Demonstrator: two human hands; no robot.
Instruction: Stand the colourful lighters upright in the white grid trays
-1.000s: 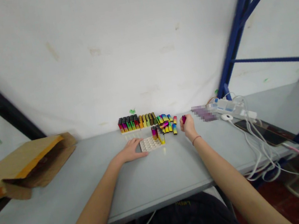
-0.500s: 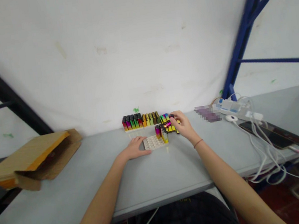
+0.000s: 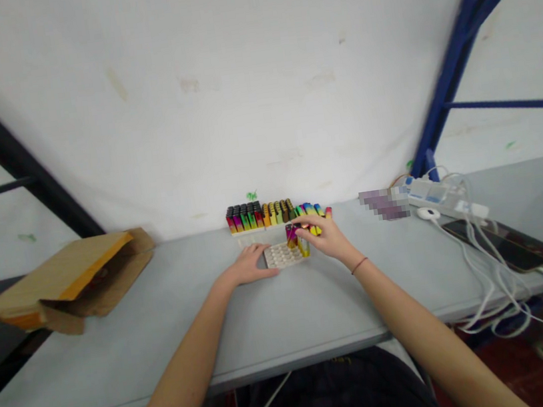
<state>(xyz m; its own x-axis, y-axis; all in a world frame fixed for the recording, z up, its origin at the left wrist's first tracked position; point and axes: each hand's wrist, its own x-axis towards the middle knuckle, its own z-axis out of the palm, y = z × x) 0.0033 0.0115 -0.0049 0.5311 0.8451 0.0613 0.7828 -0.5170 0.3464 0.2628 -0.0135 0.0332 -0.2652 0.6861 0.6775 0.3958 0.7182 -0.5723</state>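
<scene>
Grey table (image 3: pixel 288 322), left hand (image 3: pixel 247 267) flat against tray (image 3: pixel 283 255), right hand (image 3: pixel 324 238) pinching lighter (image 3: pixel 292 233), lighter row (image 3: pixel 258 215) behind, cables (image 3: pixel 483 268) right

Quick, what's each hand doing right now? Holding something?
Left hand: open, resting flat on the table, fingertips against the white tray.
Right hand: closed on a lighter at the tray's far corner.

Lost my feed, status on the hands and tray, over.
Left hand open, resting against tray. Right hand pinching a lighter at tray's far corner, beside standing lighters. Nothing in the way.
</scene>
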